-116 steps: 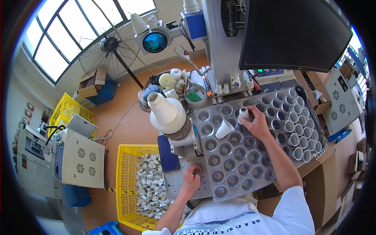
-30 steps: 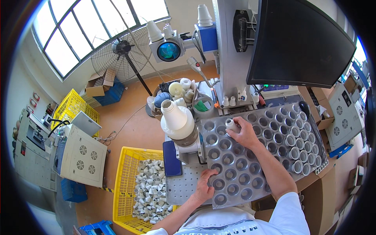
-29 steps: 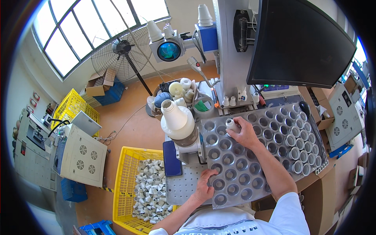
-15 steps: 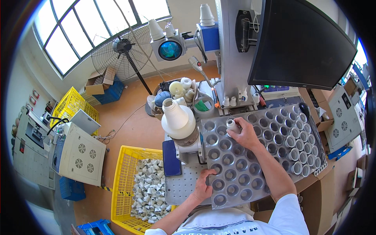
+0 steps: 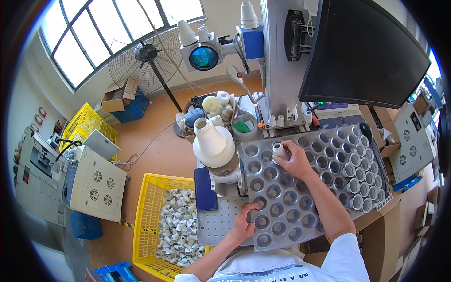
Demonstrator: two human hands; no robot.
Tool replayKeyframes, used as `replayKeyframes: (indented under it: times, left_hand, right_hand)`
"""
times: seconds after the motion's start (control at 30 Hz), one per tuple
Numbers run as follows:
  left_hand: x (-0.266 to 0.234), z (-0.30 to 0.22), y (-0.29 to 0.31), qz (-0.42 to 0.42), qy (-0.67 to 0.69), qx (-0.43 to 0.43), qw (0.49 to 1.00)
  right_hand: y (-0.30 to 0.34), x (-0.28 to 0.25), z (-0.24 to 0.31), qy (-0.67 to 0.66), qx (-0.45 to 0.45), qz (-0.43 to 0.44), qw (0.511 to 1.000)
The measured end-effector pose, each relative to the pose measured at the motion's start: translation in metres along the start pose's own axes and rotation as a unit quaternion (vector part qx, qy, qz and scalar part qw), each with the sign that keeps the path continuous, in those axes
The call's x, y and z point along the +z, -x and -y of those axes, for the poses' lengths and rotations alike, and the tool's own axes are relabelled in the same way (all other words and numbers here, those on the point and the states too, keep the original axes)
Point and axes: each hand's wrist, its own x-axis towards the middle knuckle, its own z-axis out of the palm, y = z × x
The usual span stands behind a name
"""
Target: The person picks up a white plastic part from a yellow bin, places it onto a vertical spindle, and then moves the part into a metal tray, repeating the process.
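Note:
My right hand (image 5: 295, 160) is closed on a small white tapered plastic cup (image 5: 279, 150), held upright at a hole in the far left part of a grey tray (image 5: 296, 189). Rows of round pockets cover that tray. White cups (image 5: 361, 174) fill several pockets on its right side, while those on the left show bare. At the tray's left edge is my left hand (image 5: 244, 221), thumb and fingers pinching the rim. A large white cone-shaped fixture (image 5: 213, 143) stands just left of the tray, beside a dark blue flat case (image 5: 205, 189).
A yellow basket (image 5: 143, 225) heaped with loose white cups stands at my left. Above the bench hang a machine head with a round lens (image 5: 204, 58) and a black monitor (image 5: 361, 56). A gooseneck lamp (image 5: 239, 77) rises behind the tray. Cardboard boxes (image 5: 385, 235) sit under its right side.
Both hands keep nearly the same places, the right one still holding the cup over the same tray area. The whole view has shifted only slightly.

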Motion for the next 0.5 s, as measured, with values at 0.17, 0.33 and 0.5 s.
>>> replayKeyframes:
  times: [0.17, 0.33, 0.5]
  left_hand:
    - [-0.001, -0.003, 0.0, 0.0, -0.012, -0.003, 1.0]
    - [-0.02, -0.024, -0.011, 0.005, -0.061, 0.028, 0.998]
    - [-0.066, -0.044, -0.035, -0.087, -0.038, 0.11, 0.989]
  right_hand:
    - [0.0, 0.0, 0.001, 0.002, -0.004, -0.001, 1.0]
    - [-0.001, 0.0, -0.001, -0.005, -0.004, 0.001, 1.0]
    - [0.0, 0.001, -0.003, -0.017, 0.001, -0.002, 1.0]
